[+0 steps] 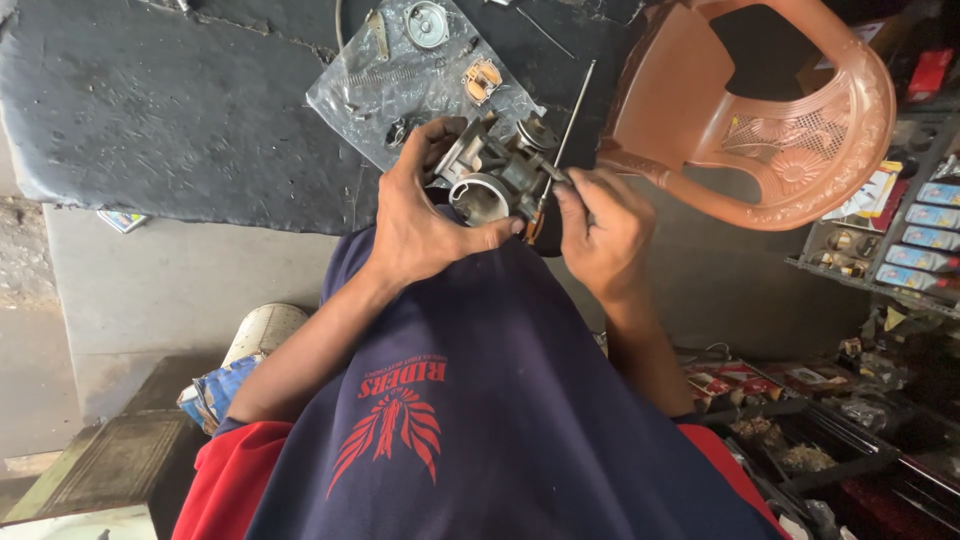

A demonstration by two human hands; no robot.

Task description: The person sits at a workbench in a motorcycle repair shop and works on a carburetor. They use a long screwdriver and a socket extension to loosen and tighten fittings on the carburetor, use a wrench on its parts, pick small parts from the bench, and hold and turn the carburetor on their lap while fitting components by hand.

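Note:
My left hand (420,220) grips a grey metal carburetor (497,175) from the left, thumb under its round bore. My right hand (600,228) pinches a thin tool with an orange-brown handle (537,215) against the carburetor's right side. A long thin metal rod (575,110) rises from just above that hand's fingers. Both hands are held up in front of my dark blue shirt with a red print (480,400).
A clear plastic sheet (400,90) with small parts, a round metal cap (427,24) and an orange-edged piece (482,80) lies on the dark mat beyond. A brown plastic chair (780,120) stands right. Shelves with small boxes (920,230) and trays of parts (820,440) fill the right side.

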